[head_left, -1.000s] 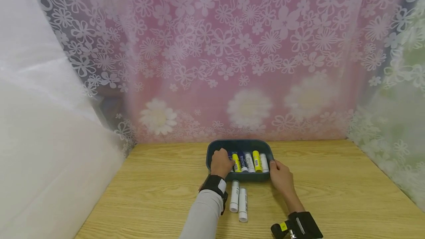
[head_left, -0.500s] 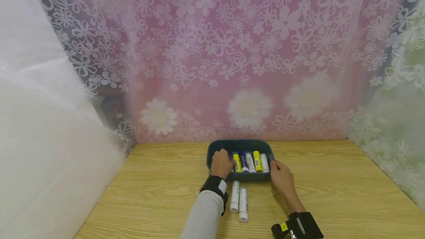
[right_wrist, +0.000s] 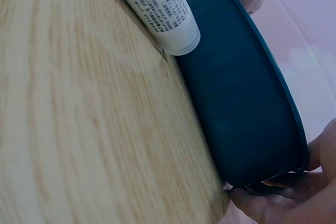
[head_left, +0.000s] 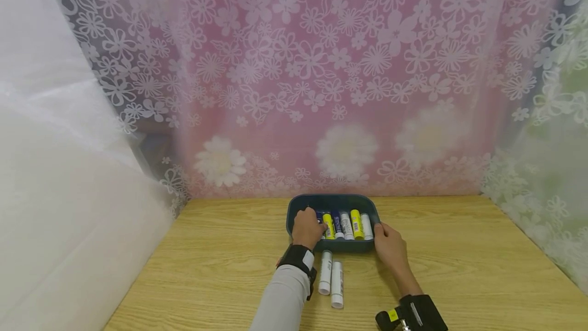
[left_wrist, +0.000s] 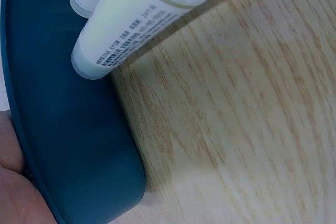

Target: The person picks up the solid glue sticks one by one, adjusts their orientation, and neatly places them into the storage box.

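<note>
A dark teal tray stands on the table, with a row of glue sticks inside: yellow, blue and white. My left hand reaches over the front wall into the tray's left part, thumb beside the blue and yellow sticks. Its back hides the fingers, so I cannot tell what they hold. At the tray's right end my right hand grips the wall; in the right wrist view its fingers curl under the tray's lower corner. Two white glue sticks lie in front of the tray.
The wood-grain table runs back to a pink flowered curtain. White sheeting hangs at the left, and a pale flowered curtain borders the right side.
</note>
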Motion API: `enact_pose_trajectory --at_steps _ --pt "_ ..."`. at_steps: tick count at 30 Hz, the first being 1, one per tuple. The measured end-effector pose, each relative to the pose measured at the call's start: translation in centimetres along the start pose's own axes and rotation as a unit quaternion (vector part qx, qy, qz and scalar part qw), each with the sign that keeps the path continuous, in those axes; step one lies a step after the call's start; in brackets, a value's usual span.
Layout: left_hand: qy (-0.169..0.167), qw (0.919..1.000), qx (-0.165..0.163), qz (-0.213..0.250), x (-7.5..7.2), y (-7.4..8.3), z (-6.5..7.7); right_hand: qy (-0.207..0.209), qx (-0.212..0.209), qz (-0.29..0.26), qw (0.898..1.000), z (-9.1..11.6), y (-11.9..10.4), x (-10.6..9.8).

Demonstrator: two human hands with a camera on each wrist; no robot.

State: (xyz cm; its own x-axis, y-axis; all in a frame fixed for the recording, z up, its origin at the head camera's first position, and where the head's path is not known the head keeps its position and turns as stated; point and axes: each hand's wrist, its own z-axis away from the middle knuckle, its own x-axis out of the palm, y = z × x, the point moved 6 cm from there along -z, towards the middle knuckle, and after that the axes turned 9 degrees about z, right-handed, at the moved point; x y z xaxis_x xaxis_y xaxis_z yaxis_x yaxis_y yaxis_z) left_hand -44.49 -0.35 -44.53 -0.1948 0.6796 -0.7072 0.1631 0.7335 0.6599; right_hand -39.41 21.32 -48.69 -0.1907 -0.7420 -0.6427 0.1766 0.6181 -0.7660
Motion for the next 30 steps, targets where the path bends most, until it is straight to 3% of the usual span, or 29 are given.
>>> enact_pose_trajectory --at_steps 9,18,30 --pt "-0.005 1.0000 -0.003 0.001 0.11 -0.01 -0.28 0.006 0.002 0.002 1.000 -0.14 0.03 -0.20" --pt "-0.036 0.9988 -0.032 0.008 -0.35 0.11 -0.62 0.014 -0.012 0.005 1.000 -0.13 0.08 -0.09" --pt "-0.060 0.9977 -0.027 0.016 -0.42 0.01 -0.92 0.011 -0.010 0.004 1.000 -0.12 0.18 -0.02"
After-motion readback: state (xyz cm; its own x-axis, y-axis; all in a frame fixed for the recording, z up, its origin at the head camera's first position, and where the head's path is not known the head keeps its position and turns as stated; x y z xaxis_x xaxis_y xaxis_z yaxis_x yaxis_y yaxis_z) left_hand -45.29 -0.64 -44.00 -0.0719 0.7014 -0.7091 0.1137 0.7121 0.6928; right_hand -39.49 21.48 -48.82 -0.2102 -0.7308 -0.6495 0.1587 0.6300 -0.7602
